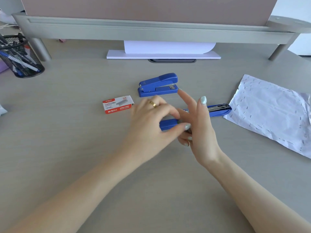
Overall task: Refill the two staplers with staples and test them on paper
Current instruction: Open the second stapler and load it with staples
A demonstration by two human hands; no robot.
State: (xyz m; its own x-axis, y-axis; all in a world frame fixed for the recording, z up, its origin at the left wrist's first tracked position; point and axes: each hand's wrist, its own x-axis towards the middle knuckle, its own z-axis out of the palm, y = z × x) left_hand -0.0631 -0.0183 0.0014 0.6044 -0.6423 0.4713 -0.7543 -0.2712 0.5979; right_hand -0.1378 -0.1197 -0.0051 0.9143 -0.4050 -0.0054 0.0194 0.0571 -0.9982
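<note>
One blue stapler (158, 84) stands closed at the middle of the desk. A second blue stapler (218, 110) lies swung open flat nearer to me, its metal staple channel showing at the right end. My left hand (151, 121), with a gold ring, grips the open stapler's blue left end (168, 124) between thumb and fingers. My right hand (198, 128) is edge-on over the stapler's middle, two fingers stretched up and apart, two curled low; I see nothing in it. A red and white staple box (117, 105) lies to the left. A crumpled white sheet (272, 115) full of staples lies on the right.
A black mesh pen holder (20, 59) stands at the far left. A grey monitor riser (151, 32) spans the back, with a stack of white paper (163, 53) under it. The grey desk (84, 148) stretches around my forearms.
</note>
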